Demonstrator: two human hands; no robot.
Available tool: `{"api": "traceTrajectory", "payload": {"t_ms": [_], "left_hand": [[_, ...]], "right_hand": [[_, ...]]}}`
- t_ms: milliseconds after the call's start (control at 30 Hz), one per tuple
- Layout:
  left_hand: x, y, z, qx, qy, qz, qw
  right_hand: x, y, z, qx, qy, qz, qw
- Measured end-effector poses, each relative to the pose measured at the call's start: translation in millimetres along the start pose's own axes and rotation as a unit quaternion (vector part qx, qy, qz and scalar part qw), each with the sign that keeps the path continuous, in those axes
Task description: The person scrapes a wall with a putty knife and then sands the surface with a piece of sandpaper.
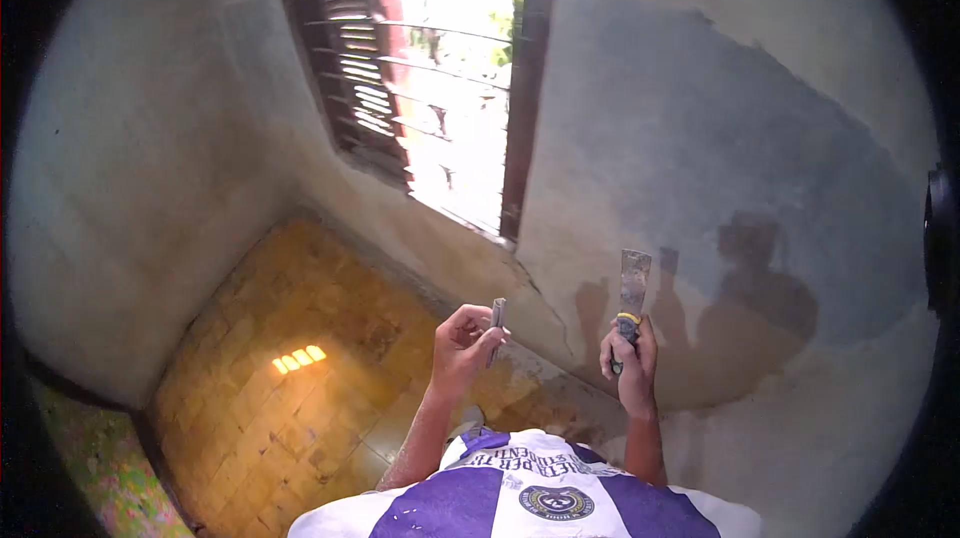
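Observation:
My left hand (465,348) is closed in a pinch on a short, narrow grey strip (496,328), held upright between thumb and fingers. To its right, my right hand (632,353) grips the dark handle of a scraper (634,283) with a yellow band at its neck. The scraper's flat, stained metal blade points up. Both hands are raised in front of my body and apart from each other. Neither the strip nor the blade seems to touch the wall.
A barred window (455,68) with a dark louvred shutter (350,58) is ahead. The right wall (620,138) has a grey patch, shadows and a crack below the window. Yellowish floor tiles (300,308) lie lower left, near a patterned colourful surface (110,458).

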State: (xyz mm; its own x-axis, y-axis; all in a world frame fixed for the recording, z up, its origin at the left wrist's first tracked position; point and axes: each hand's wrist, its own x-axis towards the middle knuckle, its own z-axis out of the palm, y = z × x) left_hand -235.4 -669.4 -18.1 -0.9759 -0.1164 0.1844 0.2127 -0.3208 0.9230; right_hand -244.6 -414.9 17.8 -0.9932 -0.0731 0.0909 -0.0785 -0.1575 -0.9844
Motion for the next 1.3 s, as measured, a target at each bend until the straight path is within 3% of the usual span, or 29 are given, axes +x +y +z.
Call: {"api": "traceTrajectory", "payload": {"t_ms": [233,400,700,1300], "left_hand": [[37,37,-112,0.043,0.083,0.018,0.995],[39,46,-164,0.044,0.174,0.059,0.982],[42,72,-240,0.08,0.321,0.089,0.939],[176,120,-455,0.1,0.426,0.141,0.888]], "right_hand": [[78,29,118,0.037,-0.087,0.008,0.995],[112,48,189,0.044,-0.194,-0.001,0.98],[172,73,315,0.044,-0.333,0.066,0.94],[363,140,601,0.063,-0.494,0.114,0.86]]}}
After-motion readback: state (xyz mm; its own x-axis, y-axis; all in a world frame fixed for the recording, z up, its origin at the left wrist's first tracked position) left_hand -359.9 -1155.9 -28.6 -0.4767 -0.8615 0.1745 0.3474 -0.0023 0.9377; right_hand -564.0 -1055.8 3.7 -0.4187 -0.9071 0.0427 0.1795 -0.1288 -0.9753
